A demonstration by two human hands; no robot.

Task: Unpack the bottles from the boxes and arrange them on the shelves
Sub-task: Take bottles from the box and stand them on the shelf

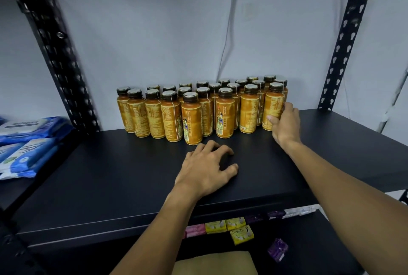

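Note:
Several orange bottles with dark caps stand in rows at the back of a black shelf, against the wall. My right hand grips the rightmost front bottle, thumb on its front and fingers round its right side. My left hand hovers over or rests on the shelf just in front of the middle bottles, fingers loosely curled and holding nothing.
Black perforated uprights stand at the left and right. Blue wipe packs lie on the neighbouring shelf at left. Small yellow, pink and purple packets sit on the lower shelf, with a cardboard box flap below.

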